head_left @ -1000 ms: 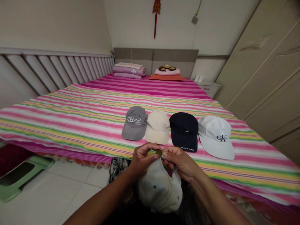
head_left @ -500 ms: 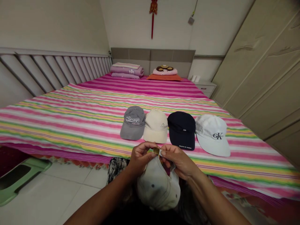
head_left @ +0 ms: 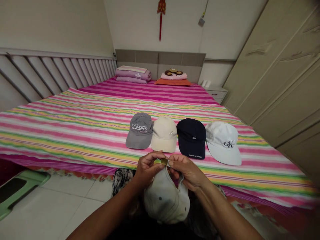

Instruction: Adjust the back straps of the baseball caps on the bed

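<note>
A pale grey-white baseball cap point(head_left: 167, 200) hangs over my lap with its back strap upward. My left hand point(head_left: 149, 168) pinches the strap at its brass-coloured buckle point(head_left: 164, 162). From the other side my right hand point(head_left: 186, 170) grips the strap end close to the buckle, thumb and forefinger together. Beyond my hands a row of caps lies on the bed: a grey cap point(head_left: 141, 130) with "Always" lettering, a cream cap point(head_left: 164, 133), a dark navy cap point(head_left: 191, 136) and a white cap point(head_left: 223, 141) marked "CK".
The bed point(head_left: 75, 123) has a striped sheet and a slatted rail point(head_left: 57, 71) on the left. Folded purple bedding point(head_left: 132, 75) and a pink pillow stack point(head_left: 173, 77) sit by the headboard. A green stool point(head_left: 27, 181) stands at lower left; a wardrobe point(head_left: 282, 73) rises at right.
The view has shifted slightly, so everything sits a little further left. Both hands keep hold of the cap's strap at the buckle, with hardly any movement.
</note>
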The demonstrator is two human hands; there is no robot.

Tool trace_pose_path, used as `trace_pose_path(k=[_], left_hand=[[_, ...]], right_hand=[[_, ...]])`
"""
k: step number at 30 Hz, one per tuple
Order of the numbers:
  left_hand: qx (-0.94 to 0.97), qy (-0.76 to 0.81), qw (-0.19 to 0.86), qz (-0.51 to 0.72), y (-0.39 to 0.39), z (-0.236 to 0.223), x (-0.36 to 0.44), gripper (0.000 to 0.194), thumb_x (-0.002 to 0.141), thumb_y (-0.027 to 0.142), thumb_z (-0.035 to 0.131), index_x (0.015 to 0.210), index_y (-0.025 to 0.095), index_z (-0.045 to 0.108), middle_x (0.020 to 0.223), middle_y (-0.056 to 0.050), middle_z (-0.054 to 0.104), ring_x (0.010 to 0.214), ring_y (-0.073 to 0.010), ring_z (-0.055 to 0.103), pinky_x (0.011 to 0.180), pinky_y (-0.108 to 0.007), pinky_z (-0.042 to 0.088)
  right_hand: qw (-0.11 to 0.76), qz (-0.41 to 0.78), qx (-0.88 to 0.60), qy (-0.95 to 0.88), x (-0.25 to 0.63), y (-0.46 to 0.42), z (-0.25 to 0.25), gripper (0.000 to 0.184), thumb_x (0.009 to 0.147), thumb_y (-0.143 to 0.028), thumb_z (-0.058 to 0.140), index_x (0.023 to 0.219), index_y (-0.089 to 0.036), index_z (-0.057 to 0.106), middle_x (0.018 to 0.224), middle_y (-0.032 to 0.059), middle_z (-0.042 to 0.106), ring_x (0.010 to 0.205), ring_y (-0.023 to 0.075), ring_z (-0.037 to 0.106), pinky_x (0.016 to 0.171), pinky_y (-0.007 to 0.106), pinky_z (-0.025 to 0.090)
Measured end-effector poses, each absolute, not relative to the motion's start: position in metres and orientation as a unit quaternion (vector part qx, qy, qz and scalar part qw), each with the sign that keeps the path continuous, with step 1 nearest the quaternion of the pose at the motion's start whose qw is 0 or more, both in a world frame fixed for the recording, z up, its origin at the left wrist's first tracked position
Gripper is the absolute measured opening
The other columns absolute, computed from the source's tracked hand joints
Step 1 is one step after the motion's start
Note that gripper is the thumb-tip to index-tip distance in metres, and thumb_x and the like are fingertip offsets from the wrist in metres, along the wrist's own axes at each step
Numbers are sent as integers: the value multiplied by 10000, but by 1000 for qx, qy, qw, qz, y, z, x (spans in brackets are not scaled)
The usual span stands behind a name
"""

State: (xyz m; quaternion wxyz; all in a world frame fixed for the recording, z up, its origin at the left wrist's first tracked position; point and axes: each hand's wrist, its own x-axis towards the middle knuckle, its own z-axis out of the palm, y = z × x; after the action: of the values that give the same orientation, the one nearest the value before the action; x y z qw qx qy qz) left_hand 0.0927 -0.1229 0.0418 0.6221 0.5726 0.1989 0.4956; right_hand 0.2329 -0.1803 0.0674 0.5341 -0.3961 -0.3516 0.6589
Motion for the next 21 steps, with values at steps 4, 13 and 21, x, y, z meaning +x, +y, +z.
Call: trace_pose_path(k=[4, 13, 21], left_hand=[[634, 177, 558, 505, -121, 39, 91, 177, 625, 154, 681, 799, 172, 652, 782, -23, 672, 797, -154, 603, 1000, -404, 293], [603, 203, 580, 509, -120, 34, 89, 182, 623, 186, 683, 798, 157, 645, 802, -45, 676, 933, -199, 584, 973, -413, 333], [500, 172, 681, 506, -126, 38, 96, 202, 597, 176, 698, 783, 146, 627, 777, -29, 654, 715, -129, 604, 732, -275, 464]], right_hand=[[538, 659, -401, -339, 231, -180, 67, 230, 648, -280, 665, 575, -136, 502, 433, -43, 492, 347, 30, 344, 376, 164, 210], [527, 639, -420, -370, 230, -180, 68, 234, 677, -330, 632, 608, -144, 507, 482, -25, 528, 384, 53, 405, 390, 178, 267], [536, 627, -439, -357, 227, -181, 71, 214, 653, -300, 662, 598, -152, 519, 478, -33, 510, 375, 49, 387, 362, 180, 265]])
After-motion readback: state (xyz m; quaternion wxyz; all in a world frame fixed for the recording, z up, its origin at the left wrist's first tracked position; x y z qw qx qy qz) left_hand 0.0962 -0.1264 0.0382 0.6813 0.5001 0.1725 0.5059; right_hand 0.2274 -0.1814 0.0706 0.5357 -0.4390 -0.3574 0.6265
